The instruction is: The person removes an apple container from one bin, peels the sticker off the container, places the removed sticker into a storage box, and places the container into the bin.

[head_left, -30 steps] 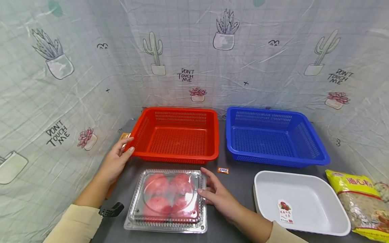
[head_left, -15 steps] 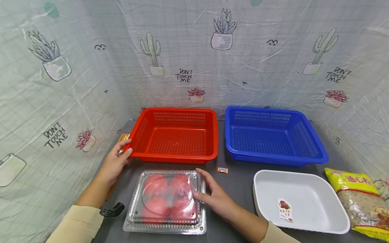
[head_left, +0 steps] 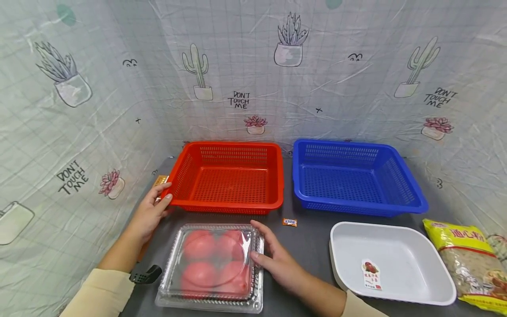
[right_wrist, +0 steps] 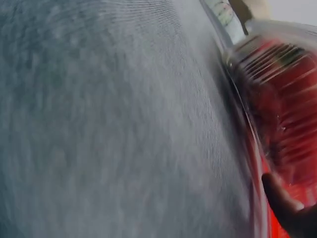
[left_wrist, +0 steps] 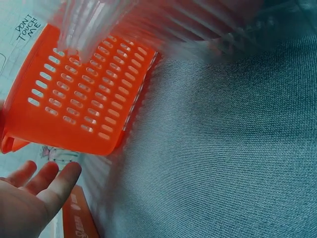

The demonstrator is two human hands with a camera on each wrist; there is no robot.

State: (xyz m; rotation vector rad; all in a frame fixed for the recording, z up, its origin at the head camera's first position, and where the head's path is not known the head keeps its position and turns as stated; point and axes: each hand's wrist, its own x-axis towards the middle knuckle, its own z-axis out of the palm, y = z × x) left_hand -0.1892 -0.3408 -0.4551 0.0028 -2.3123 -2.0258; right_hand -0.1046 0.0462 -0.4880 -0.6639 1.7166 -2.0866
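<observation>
— Clear plastic clamshell box of red tomatoes (head_left: 212, 267), where is it?
— On the grey table (head_left: 305, 246), just in front of the red perforated plastic basket (head_left: 229, 176).
— The hands?
— The right hand (head_left: 273, 259) grips the box's right edge, fingers curled on the lid. The left hand (head_left: 152, 209) touches the basket's near-left corner, fingers loosely extended.

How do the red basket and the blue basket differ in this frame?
The red basket sits left, the blue basket right. The left hand touches the red basket's near left corner; nothing touches the blue basket. Both are empty, perforated, rectangular, and stand side by side at the back of the table.
</observation>
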